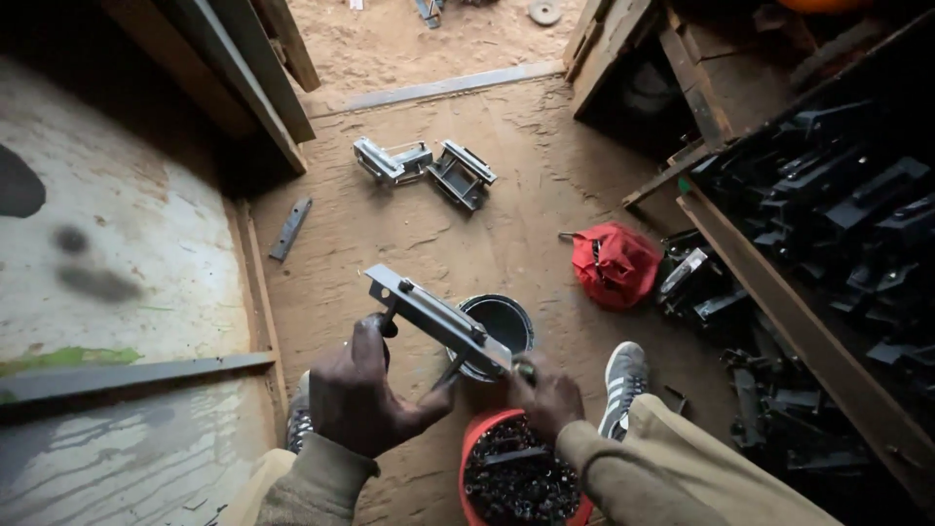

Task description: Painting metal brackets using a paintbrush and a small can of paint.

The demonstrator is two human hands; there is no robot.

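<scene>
- Lying far left on the dirt floor (506, 166), a short flat metal strip (289, 229) sits just beside the edge of a pale, stained board (107, 253), well apart from both hands.
- Near the lower middle, the left hand (365, 390) is closed around the underside of a grey metal bracket (438, 319), fingers curled on a dark stem below it and thumb up by the bracket's left end.
- That bracket is held in the air, slanting from upper left down to lower right, just above a dark round tin (502, 326) that stands on the floor.
- It looks like stiff folded steel: rigid, moderately heavy for its length, with thin edges that could bite bare skin. Its flat faces seem the safer place to hold, with support at both ends so it does not swing.
- The right hand (543, 394) pinches the bracket's lower right end; I cannot tell exactly what small part its fingertips grip.
- Near the bottom edge, a red bowl (474, 448) full of small dark fasteners rests between the person's knees.
- Farther off, two similar grey brackets (424, 168) lie touching each other.
- To the right, a red cloth (614, 265) lies near a heap of black-painted brackets (838, 205) stacked by a wooden frame.
</scene>
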